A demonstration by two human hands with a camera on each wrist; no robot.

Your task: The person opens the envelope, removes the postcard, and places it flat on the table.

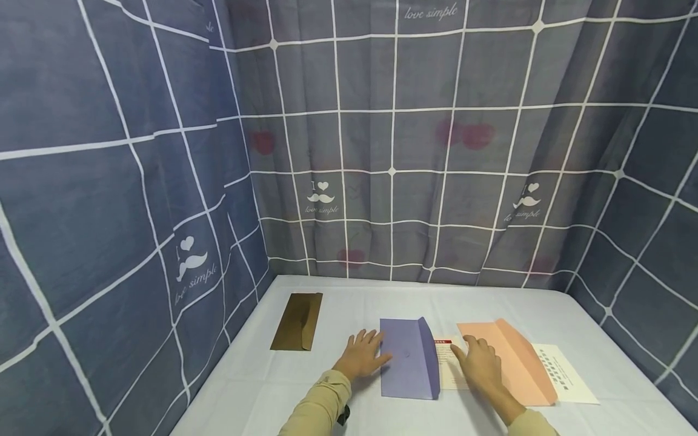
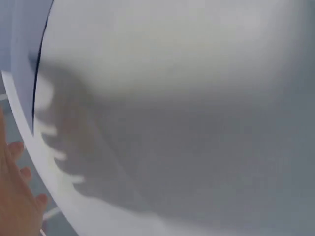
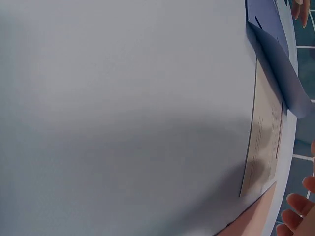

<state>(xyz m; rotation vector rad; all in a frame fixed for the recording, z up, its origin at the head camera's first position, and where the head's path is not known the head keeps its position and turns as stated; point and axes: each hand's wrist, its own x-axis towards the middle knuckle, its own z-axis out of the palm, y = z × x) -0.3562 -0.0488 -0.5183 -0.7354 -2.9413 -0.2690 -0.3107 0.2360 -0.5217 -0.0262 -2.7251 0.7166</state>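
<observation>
A purple envelope (image 1: pixel 406 357) with its flap raised on the right lies in front of me. My left hand (image 1: pixel 360 356) is at its left edge with fingers spread, and holds nothing; in the left wrist view that hand (image 2: pixel 17 194) shows only in part. Right of the purple envelope lies a cream printed sheet (image 1: pixel 449 366), partly covered. My right hand (image 1: pixel 482 364), fingers loosely bent and gripping nothing, is over the gap between this sheet and a peach envelope (image 1: pixel 515 369). Whether either hand touches paper, I cannot tell.
A gold-brown envelope (image 1: pixel 294 324) lies at the left of the white table (image 1: pixel 349 290). A second white printed sheet (image 1: pixel 564 372) lies partly under the peach envelope at the right. Blue-grey checked curtains (image 1: pixel 365 145) enclose the back and sides.
</observation>
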